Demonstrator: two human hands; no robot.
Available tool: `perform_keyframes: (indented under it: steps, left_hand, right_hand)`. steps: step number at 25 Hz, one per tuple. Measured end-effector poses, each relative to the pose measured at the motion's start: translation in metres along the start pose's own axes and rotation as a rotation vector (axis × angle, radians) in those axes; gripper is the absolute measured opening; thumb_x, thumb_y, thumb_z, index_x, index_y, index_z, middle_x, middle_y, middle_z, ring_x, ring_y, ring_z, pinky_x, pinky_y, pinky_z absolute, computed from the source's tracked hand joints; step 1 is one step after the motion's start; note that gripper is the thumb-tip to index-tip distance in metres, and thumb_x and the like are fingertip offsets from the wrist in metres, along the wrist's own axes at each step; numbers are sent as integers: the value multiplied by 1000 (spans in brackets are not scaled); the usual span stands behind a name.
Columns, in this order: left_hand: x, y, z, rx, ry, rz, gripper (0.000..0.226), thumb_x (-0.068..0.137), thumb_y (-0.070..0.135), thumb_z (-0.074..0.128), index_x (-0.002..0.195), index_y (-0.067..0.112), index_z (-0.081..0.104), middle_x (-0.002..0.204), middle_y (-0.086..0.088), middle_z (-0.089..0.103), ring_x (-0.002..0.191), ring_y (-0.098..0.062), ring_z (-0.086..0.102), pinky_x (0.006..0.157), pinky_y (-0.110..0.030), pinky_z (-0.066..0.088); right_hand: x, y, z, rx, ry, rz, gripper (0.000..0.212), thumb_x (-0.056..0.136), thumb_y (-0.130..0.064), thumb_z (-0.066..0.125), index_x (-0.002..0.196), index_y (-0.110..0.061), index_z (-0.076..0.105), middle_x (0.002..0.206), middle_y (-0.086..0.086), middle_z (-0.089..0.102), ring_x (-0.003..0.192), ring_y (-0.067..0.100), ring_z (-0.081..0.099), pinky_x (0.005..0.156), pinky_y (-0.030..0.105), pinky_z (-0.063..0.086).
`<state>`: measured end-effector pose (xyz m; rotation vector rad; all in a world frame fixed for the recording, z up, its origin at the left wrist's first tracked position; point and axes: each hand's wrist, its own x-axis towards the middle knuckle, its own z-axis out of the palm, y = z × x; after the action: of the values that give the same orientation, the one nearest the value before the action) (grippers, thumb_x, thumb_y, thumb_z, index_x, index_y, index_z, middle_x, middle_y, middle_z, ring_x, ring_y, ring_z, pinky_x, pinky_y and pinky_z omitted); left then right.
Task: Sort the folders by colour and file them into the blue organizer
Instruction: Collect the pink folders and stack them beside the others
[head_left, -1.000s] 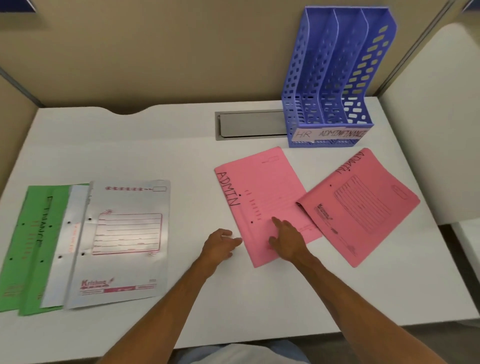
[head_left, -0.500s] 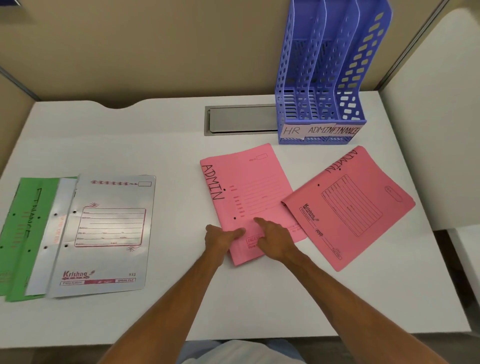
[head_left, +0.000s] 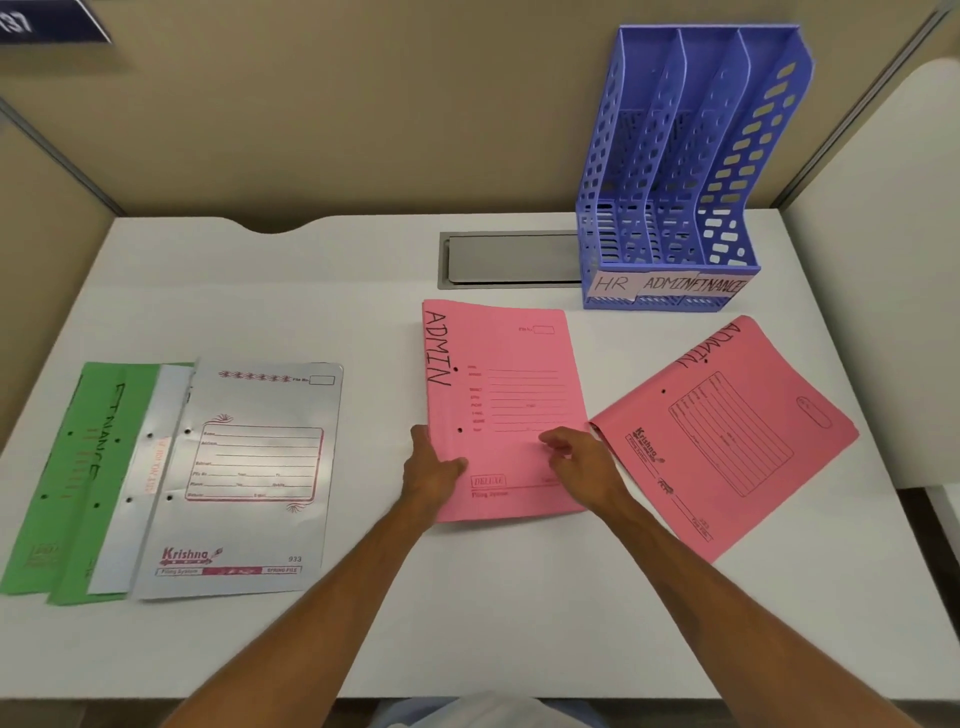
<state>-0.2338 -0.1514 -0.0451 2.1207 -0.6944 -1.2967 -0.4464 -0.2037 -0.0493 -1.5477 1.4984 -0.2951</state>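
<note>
The pink folder (head_left: 509, 374) lies flat under both hands: the left hand (head_left: 434, 467) pinches its spine edge, and the right hand (head_left: 582, 462) rests loosely bent fingers on the cover. It looks light, thin and floppy, best lifted by the spine. The organizer (head_left: 613, 156) stands well beyond the right hand.

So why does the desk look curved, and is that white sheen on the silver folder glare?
Head view: the wide-angle lens bows the desk and makes the blue organizer lean. Head view again: yes, the silver folder reflects soft glare; the light is even and shadows are faint. The small print on the middle pink folder is blurry, but its big ADMIN lettering is readable.
</note>
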Motion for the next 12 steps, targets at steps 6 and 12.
perform_keyframes:
  steps: [6,12]
  left_hand:
    - [4,-4,-80,-101,-95,81,45,92,5,61,120,27,33,121,-5,62,101,-29,66,84,-49,58]
    - [-2,-32,-156,-401,-362,-37,52,91,0,62,129,24,36,123,-13,66,104,-32,69,80,-46,59]
  right_hand:
    - [13,-33,21,147,39,157,58,88,-14,64,142,-16,44,135,4,51,117,22,53,94,35,45]
    - [11,-57,56,780,-150,331,32,95,-19,58,127,-16,56,118,6,70,100,27,70,82,44,58]
